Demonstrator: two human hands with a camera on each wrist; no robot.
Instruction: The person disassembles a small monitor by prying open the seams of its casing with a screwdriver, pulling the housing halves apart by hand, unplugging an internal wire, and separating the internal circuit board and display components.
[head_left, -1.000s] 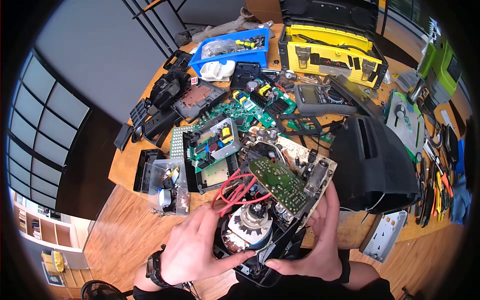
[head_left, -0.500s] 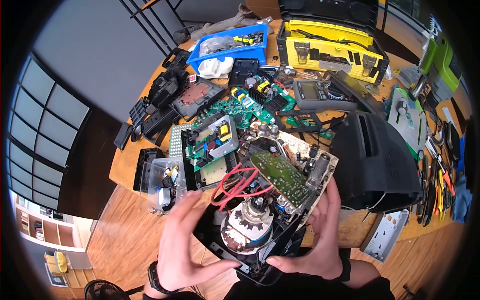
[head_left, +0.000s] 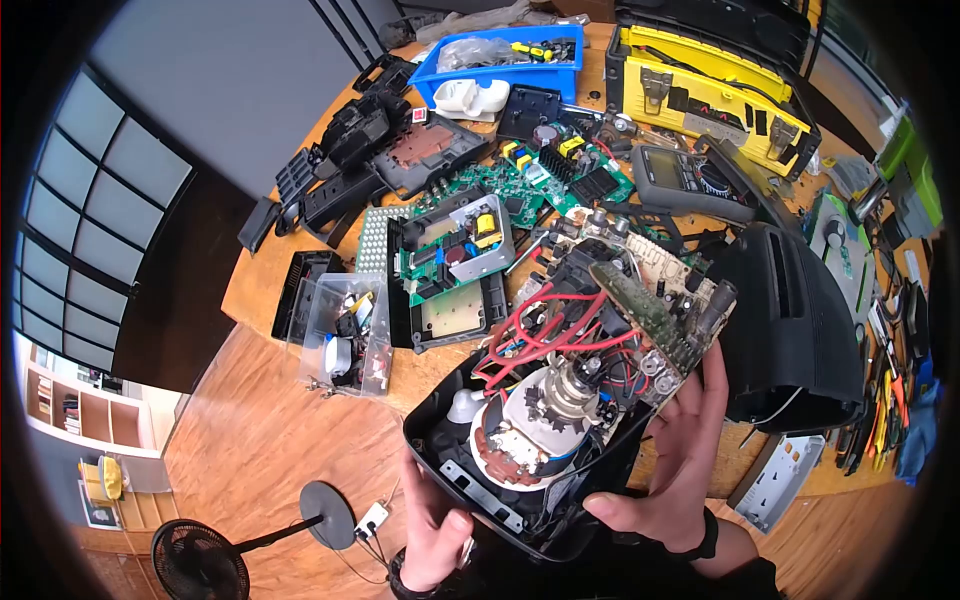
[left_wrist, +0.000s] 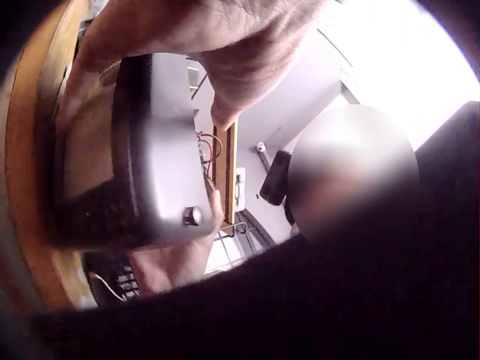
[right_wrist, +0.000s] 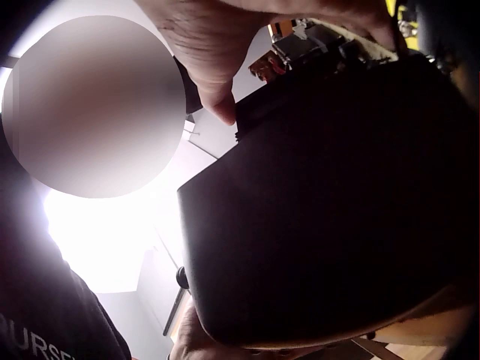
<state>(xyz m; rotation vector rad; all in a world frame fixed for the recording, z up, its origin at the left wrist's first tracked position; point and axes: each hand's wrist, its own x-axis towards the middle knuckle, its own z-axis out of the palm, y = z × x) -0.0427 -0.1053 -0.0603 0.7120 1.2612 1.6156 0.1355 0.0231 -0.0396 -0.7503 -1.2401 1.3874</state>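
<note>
A black plastic housing [head_left: 440, 455], tilted near the table's front edge, holds a white picture tube neck [head_left: 545, 425] with red wires [head_left: 540, 325] looping above it. A green circuit board [head_left: 650, 315] stands at its upper right. The left hand [head_left: 435, 530] grips the housing's lower left side, thumb at the rim, other fingers partly hidden beneath. On the right side the right hand [head_left: 670, 470] holds the housing and board edge, thumb on the rim. The left wrist view shows the housing's outer wall [left_wrist: 165, 150] beside the left hand [left_wrist: 202, 45]; the right wrist view shows its dark wall [right_wrist: 322, 202] under the right hand [right_wrist: 247, 37].
A black cover [head_left: 785, 330] lies right of the housing, with hand tools [head_left: 885, 390] beyond it. Behind are circuit boards [head_left: 520, 195], a multimeter [head_left: 690, 185], a blue bin [head_left: 500, 80] and a yellow toolbox [head_left: 700, 115]. A clear box of parts [head_left: 345, 335] stands left.
The left hand has moved from above the housing's left side down to its lower left edge and taken hold. The housing with its board has turned and shifted slightly right in the head view, which has also shifted.
</note>
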